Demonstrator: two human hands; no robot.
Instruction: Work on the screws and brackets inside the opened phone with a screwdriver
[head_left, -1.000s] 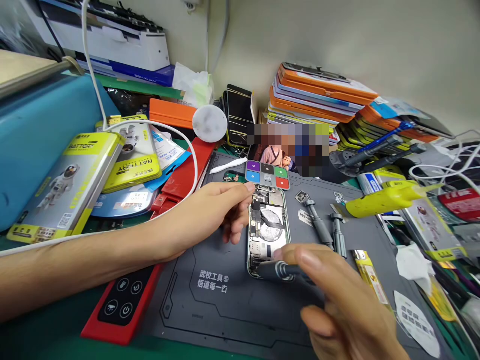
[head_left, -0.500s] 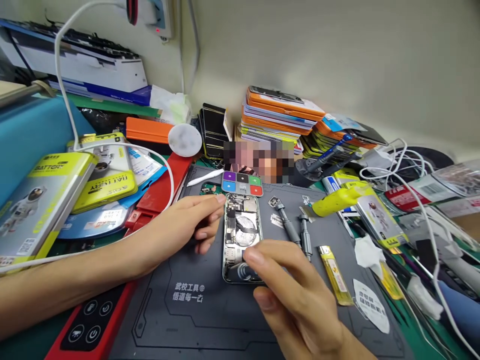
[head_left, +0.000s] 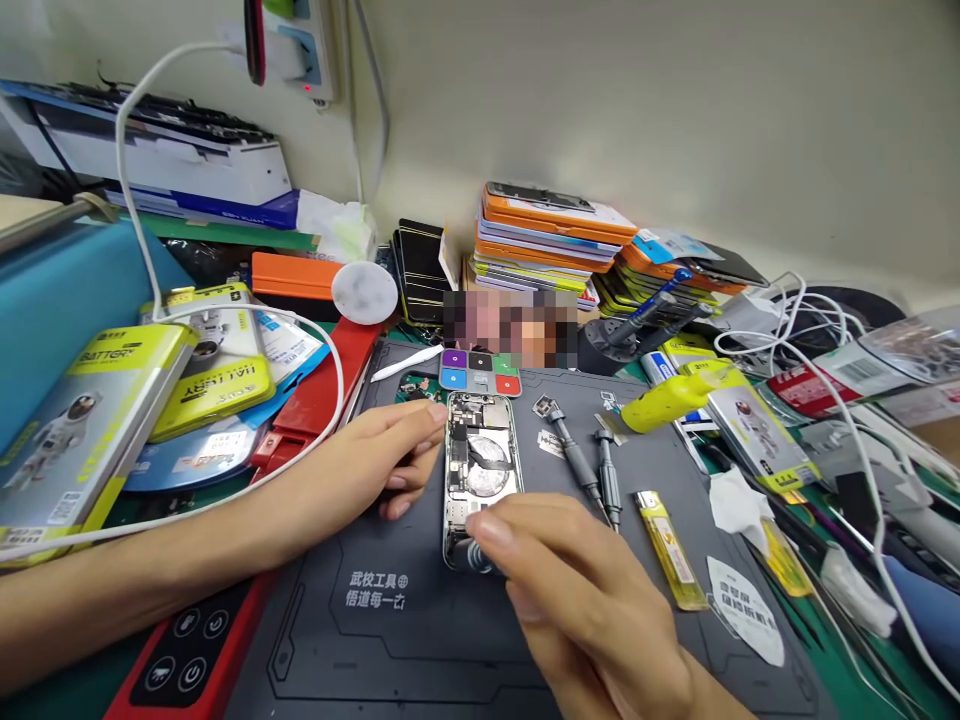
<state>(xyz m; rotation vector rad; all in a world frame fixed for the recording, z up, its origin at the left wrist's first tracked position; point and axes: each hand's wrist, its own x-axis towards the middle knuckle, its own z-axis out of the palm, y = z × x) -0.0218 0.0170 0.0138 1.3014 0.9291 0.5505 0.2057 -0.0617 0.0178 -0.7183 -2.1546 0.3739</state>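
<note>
An opened phone lies face up on the grey work mat, its circuit board, a round silvery disc and a dark flex cable exposed. Along its upper left edge rests my left hand, thumb and forefinger tips against the frame and the other fingers curled under. Over the lower right of the phone reaches my right hand, forefinger bent onto or just above the bottom part. Its thumb stays a little apart and I see nothing between them. The hand hides the phone's lower right corner.
Two grey screwdrivers lie right of the phone, beside a yellow lighter and a yellow bottle. A colored tray sits behind. Battery boxes and a white cable crowd the left.
My right forefinger has shifted slightly left and down over the phone's lower part. My left hand keeps its place at the edge. The whole view has tilted a little.
</note>
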